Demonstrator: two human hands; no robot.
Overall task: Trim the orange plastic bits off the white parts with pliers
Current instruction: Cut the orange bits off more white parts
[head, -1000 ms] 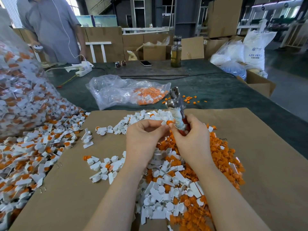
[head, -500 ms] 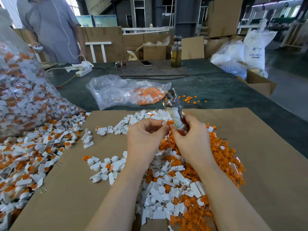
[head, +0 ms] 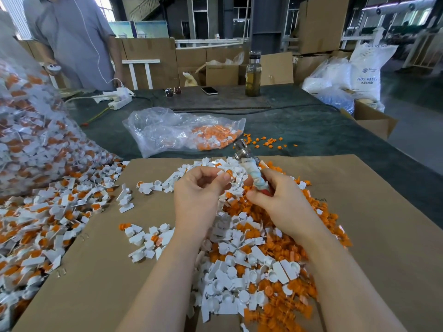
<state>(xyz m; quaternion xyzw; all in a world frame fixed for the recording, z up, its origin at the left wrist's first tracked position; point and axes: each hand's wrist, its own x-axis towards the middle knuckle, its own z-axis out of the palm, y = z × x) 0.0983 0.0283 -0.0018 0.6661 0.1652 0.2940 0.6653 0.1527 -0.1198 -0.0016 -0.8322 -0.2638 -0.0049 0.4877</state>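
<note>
My left hand (head: 199, 195) pinches a small white part with an orange bit (head: 227, 174) between thumb and fingertips. My right hand (head: 280, 202) grips the pliers (head: 249, 164) by their wrapped handles, jaws pointing up and away, just right of the held part. Under both hands a heap of trimmed white parts and orange bits (head: 254, 255) lies on a sheet of cardboard (head: 383, 236). Untrimmed white-and-orange parts (head: 48, 212) spill from a large clear bag (head: 31, 130) at the left.
A clear bag with orange bits (head: 187, 133) lies beyond the cardboard on the dark table (head: 311, 130). Farther back are a bottle (head: 253, 75), a phone (head: 209, 90), sunglasses (head: 173, 92) and a power strip (head: 118, 99). A person in a grey shirt (head: 74, 41) stands at the far left.
My hands have drawn slightly apart. The pliers' jaws have tilted a little to the left while my left hand keeps the part pinched.
</note>
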